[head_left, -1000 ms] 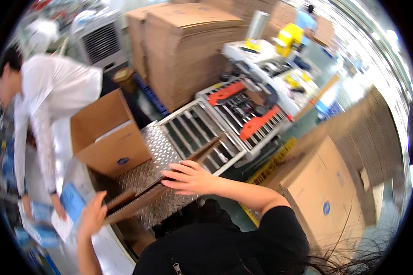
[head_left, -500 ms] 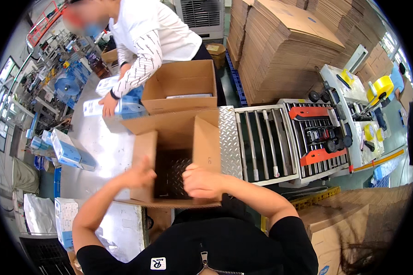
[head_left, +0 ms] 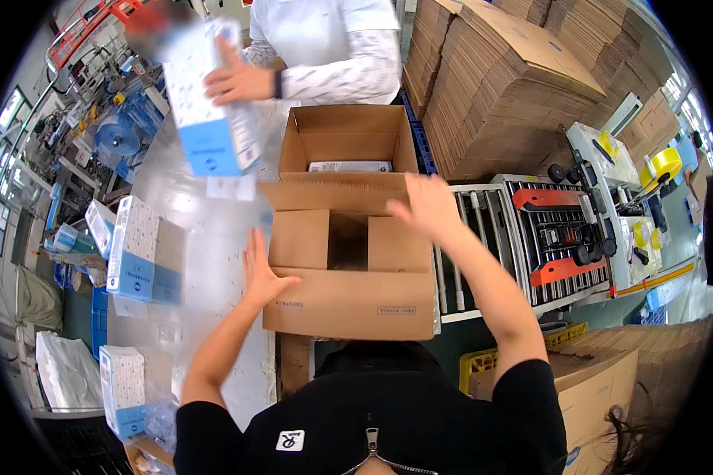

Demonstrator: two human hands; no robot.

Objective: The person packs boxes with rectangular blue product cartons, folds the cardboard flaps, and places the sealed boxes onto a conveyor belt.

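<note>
Carton (head_left: 348, 301) sits open on worktop (head_left: 214, 261), flaps half folded. Left hand (head_left: 260, 273) flat on its left wall, fingers spread; right hand (head_left: 428, 207) above the far flap, fingers spread, holding nothing. Step, by judgement: flap folding. Next calls for pressing flaps level.

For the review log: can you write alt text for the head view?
A person's left hand and right hand press on the flaps of a brown cardboard box on a table. Beyond it, a co-worker's hand holds a blue-and-white carton beside a second open box.
</note>
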